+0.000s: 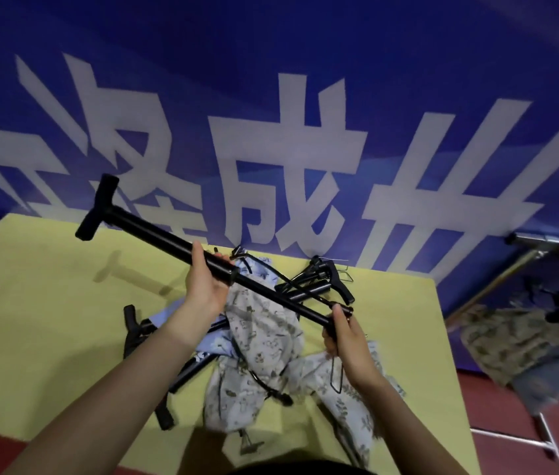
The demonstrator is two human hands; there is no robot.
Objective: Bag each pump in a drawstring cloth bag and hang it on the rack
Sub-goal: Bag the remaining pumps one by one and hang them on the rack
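The person held one black pump (182,250) level above the table (48,303), left hand (202,286) wrapped round the barrel, right hand (346,337) gripping its foot end. Bagging seemed next: a cloth bag (264,323) lay directly beneath the grip, needing its mouth opened.

black pump (154,231) – yellow table (48,303)

Pile of patterned cloth drawstring bags (264,341) covers the middles of the black metal pumps (182,368) lying on the yellow table (48,303); their count cannot be told; right palm hides the lower tip of the held black T-handled pump (168,236); metal rack (525,265) at right blurred, its hanging bags indistinct; white banner lettering (292,166) cut by frame edges.
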